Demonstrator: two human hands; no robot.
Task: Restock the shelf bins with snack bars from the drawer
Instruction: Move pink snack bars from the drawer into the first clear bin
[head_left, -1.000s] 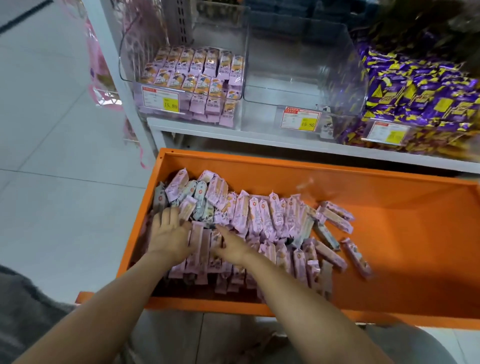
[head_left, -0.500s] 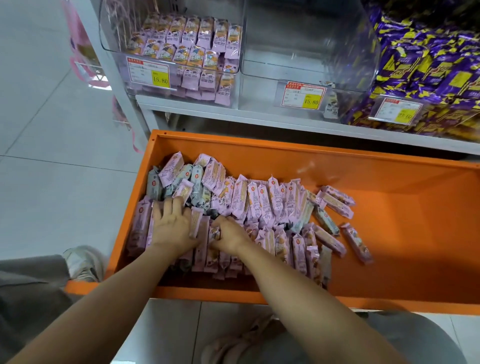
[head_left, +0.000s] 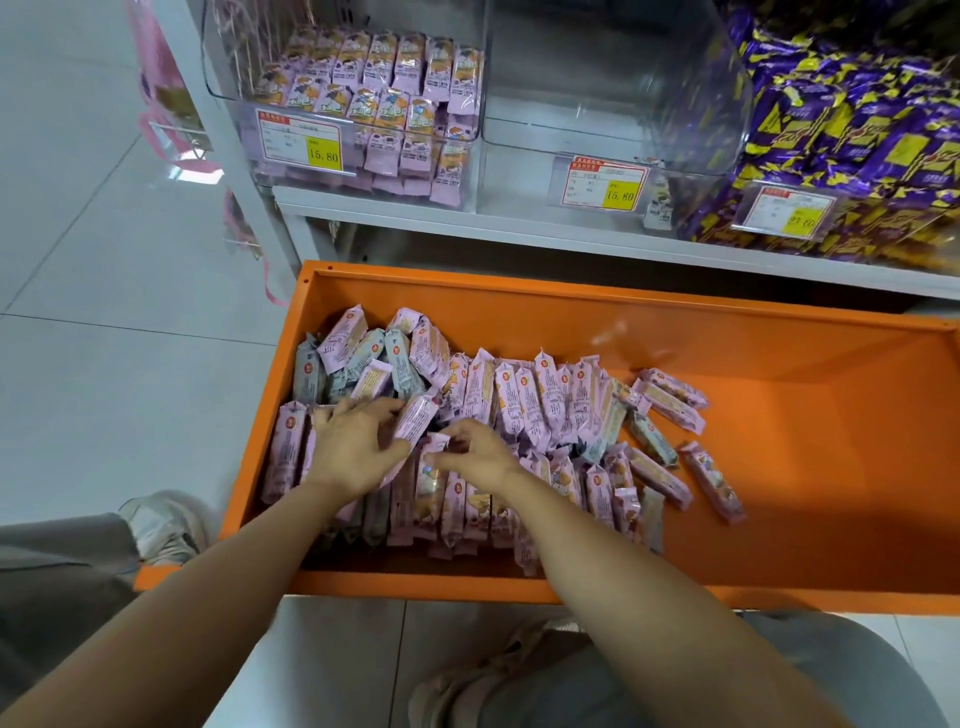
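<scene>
Left hand (head_left: 353, 452) went from flat to curled, grip on pink bar (head_left: 415, 422) | right hand (head_left: 475, 456) grip pinches second bar (head_left: 435, 445)

- The person is wearing loose grey trousers; the left leg (head_left: 57, 577) is showing plain cloth with soft folds.
- The right leg (head_left: 779, 675) is showing the same grey cloth.
- The left shoe (head_left: 161, 530) is showing as a pale, off-white trainer with a thick sole.
- The right shoe (head_left: 488, 670) is matching it in colour, its detail blurring.
- The left forearm (head_left: 208, 597) and right forearm (head_left: 649, 597) are running bare to the left hand (head_left: 353, 452) and right hand (head_left: 478, 460).
</scene>
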